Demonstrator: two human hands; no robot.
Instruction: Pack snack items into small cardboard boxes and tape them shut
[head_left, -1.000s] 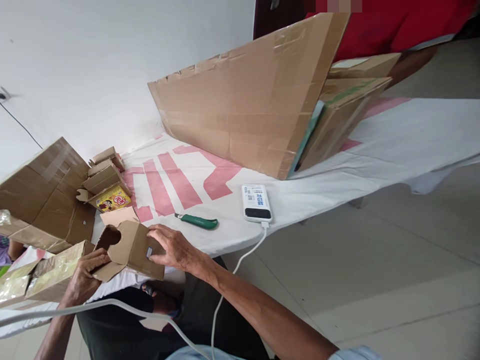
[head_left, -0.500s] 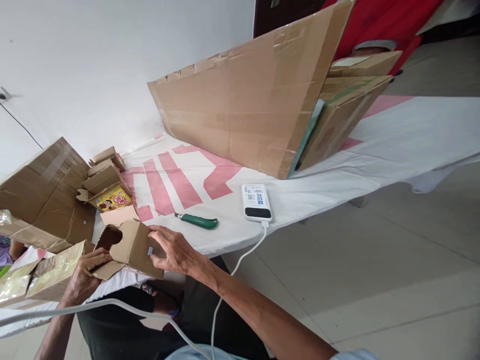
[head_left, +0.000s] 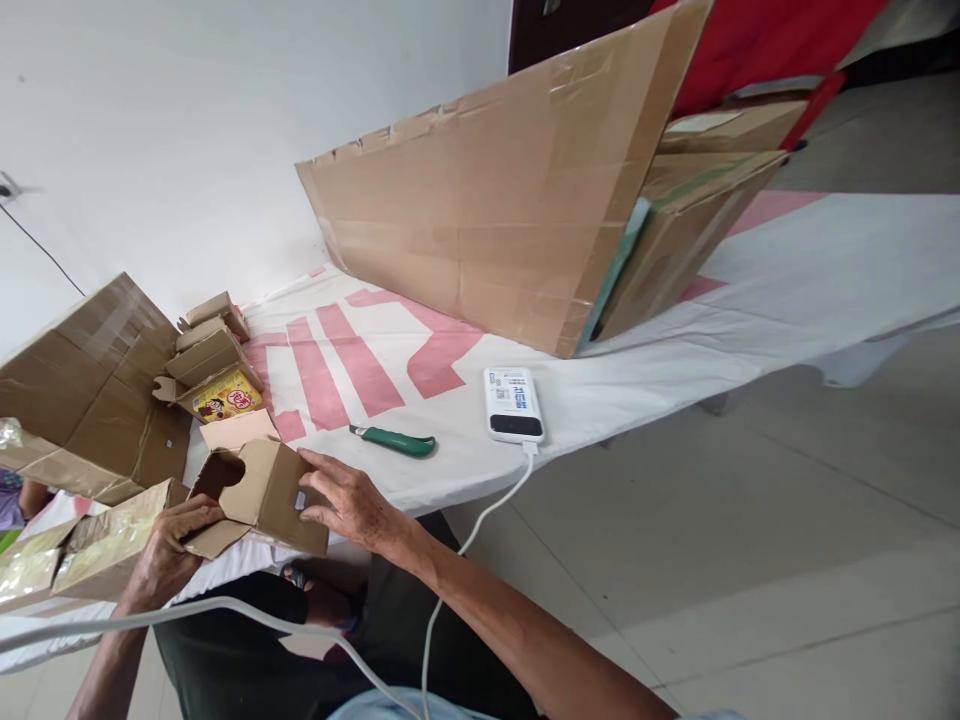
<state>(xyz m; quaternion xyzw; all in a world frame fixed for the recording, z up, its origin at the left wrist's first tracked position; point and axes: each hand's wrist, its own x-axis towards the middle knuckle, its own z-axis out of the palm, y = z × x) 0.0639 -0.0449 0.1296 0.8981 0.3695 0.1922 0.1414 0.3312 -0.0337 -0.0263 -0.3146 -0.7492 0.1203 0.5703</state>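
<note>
A small open cardboard box lies tilted at the table's near edge, its flaps spread and a round cutout in one panel. My left hand is closed on the edge beside its opening. Against the box's right side, my right hand has its fingers stretched and apart, fingertips at the cardboard near a small pale sticker. To the right of the box lies a utility knife with a green handle. The inside of the box is dark, so its contents cannot be made out.
Several small boxes, one with a yellow printed pack, stand beside a large open carton. A tall cardboard sheet leans at the back. A white power bank with a cable lies near the edge. A person in red is partly visible behind.
My right hand has shifted very slightly on the box's side. The person in red behind the cardboard has moved a little. The box and my left hand look unchanged.
</note>
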